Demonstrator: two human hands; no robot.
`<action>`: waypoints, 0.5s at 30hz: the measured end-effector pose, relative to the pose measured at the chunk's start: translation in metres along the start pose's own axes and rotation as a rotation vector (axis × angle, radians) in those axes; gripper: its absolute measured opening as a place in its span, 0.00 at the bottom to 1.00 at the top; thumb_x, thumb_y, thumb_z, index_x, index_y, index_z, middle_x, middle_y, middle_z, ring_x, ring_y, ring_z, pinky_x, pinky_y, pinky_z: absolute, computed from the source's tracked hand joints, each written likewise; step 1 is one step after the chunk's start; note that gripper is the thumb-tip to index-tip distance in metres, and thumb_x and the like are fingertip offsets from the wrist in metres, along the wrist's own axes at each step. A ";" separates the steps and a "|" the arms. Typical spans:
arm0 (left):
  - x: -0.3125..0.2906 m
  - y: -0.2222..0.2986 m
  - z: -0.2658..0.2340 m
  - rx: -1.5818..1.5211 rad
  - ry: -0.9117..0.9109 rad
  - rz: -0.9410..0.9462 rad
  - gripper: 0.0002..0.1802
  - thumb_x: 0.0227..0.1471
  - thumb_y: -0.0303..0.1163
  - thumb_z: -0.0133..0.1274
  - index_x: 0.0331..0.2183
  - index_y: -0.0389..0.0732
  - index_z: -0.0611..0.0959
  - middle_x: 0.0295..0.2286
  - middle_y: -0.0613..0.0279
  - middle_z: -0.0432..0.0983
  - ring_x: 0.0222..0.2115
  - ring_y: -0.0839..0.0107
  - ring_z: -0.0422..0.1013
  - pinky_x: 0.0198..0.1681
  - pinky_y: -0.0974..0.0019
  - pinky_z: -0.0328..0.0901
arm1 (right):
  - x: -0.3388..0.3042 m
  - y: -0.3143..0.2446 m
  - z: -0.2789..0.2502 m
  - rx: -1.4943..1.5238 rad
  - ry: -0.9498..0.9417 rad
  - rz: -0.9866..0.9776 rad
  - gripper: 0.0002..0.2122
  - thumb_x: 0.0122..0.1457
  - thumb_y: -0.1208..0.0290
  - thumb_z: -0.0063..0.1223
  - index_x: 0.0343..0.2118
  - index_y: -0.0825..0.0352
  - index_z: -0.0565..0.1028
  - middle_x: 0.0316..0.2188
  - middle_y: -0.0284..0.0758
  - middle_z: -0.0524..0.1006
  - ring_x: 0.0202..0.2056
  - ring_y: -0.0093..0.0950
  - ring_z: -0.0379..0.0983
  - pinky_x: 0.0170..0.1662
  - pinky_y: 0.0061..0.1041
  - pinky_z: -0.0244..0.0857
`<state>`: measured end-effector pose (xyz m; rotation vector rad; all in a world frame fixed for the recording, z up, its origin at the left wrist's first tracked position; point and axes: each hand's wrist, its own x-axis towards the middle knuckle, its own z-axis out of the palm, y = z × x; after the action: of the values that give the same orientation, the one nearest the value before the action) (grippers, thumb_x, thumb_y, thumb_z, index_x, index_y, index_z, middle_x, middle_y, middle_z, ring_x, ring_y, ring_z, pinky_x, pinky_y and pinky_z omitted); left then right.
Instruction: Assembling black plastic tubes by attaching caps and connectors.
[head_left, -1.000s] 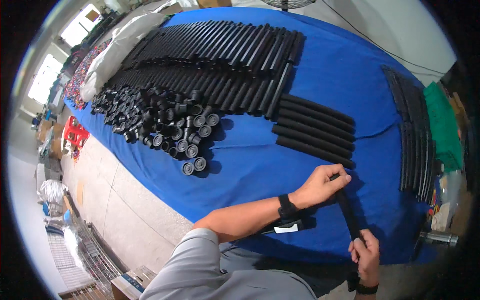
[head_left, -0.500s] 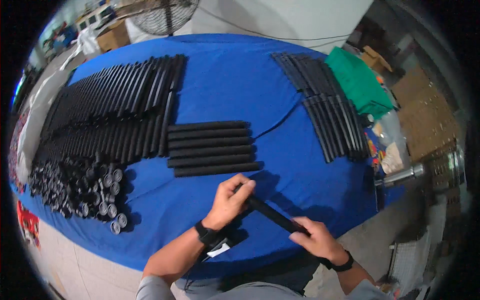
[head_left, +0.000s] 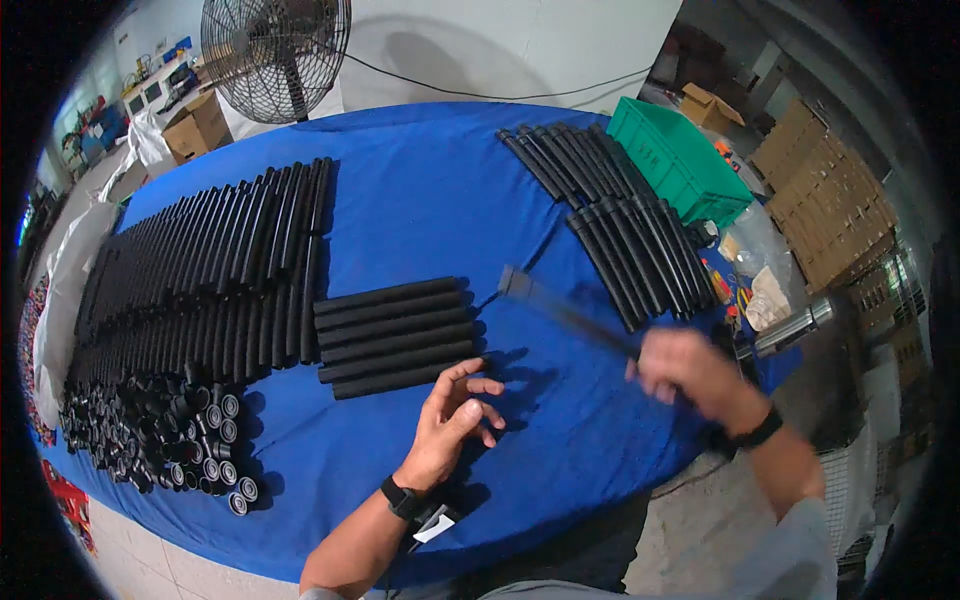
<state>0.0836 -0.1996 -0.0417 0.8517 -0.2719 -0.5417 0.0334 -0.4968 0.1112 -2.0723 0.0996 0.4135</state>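
My right hand (head_left: 690, 375), smeared by motion, is closed around the near end of a black tube (head_left: 575, 318). That tube slants up and leftward above the blue cloth, and its far end carries a wider cap. Fingers apart and nothing in them, my left hand (head_left: 450, 425) hovers close to several black tubes (head_left: 395, 335) lying side by side. Rows of capped black tubes (head_left: 625, 245) lie beyond my right hand. At the left are two long rows of black tubes (head_left: 215, 240), with a heap of round black caps (head_left: 165, 440) in front of them.
A blue cloth (head_left: 410, 190) covers the table. The green crate (head_left: 680, 160) stands at the far right, near tools, plastic bags and a metal cylinder (head_left: 790, 330). A large fan (head_left: 275, 55) and a cardboard box (head_left: 197, 128) are behind the table.
My left hand has let go of the tube and opened. My right hand has carried the tube up and to the right, toward the capped rows. The view has shifted.
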 end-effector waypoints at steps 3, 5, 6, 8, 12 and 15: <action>0.004 -0.008 -0.005 0.055 -0.082 -0.075 0.30 0.57 0.41 0.53 0.56 0.36 0.66 0.44 0.52 0.72 0.36 0.68 0.72 0.32 0.68 0.71 | 0.055 -0.036 -0.058 -0.260 0.462 -0.408 0.14 0.62 0.60 0.48 0.27 0.68 0.72 0.19 0.29 0.68 0.22 0.21 0.66 0.28 0.23 0.60; 0.004 -0.007 -0.004 0.076 -0.085 -0.093 0.28 0.58 0.41 0.53 0.55 0.37 0.68 0.44 0.54 0.72 0.36 0.69 0.72 0.34 0.68 0.70 | 0.102 -0.035 -0.118 -0.675 0.568 -0.405 0.19 0.58 0.57 0.53 0.24 0.72 0.69 0.17 0.34 0.66 0.22 0.27 0.63 0.28 0.32 0.58; 0.003 -0.008 -0.005 0.116 -0.083 -0.095 0.30 0.56 0.45 0.54 0.54 0.36 0.69 0.43 0.53 0.73 0.36 0.67 0.73 0.34 0.67 0.70 | 0.125 -0.040 -0.133 -0.894 0.620 -0.319 0.19 0.55 0.58 0.55 0.24 0.73 0.70 0.17 0.41 0.69 0.22 0.34 0.66 0.28 0.35 0.58; 0.000 -0.006 -0.004 0.183 -0.077 -0.106 0.30 0.56 0.48 0.54 0.51 0.35 0.72 0.41 0.53 0.74 0.36 0.67 0.73 0.34 0.66 0.71 | 0.176 -0.030 -0.164 -0.983 0.634 -0.267 0.18 0.54 0.59 0.56 0.25 0.74 0.73 0.26 0.51 0.76 0.32 0.49 0.74 0.34 0.45 0.64; -0.001 -0.004 -0.005 0.209 -0.151 -0.204 0.25 0.57 0.39 0.55 0.52 0.37 0.73 0.42 0.58 0.74 0.40 0.74 0.70 0.40 0.70 0.67 | 0.256 0.009 -0.207 -1.196 0.680 -0.171 0.18 0.54 0.60 0.57 0.28 0.75 0.76 0.31 0.53 0.77 0.37 0.50 0.75 0.41 0.45 0.67; -0.003 -0.005 -0.005 0.273 -0.148 -0.173 0.23 0.55 0.37 0.57 0.49 0.35 0.75 0.41 0.57 0.75 0.41 0.72 0.70 0.44 0.68 0.67 | 0.300 0.026 -0.219 -1.158 0.610 0.110 0.19 0.55 0.60 0.56 0.34 0.77 0.76 0.36 0.55 0.76 0.42 0.50 0.73 0.45 0.45 0.65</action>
<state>0.0818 -0.1976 -0.0488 1.1080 -0.4164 -0.7414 0.3634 -0.6676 0.0908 -3.2919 0.4126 -0.2010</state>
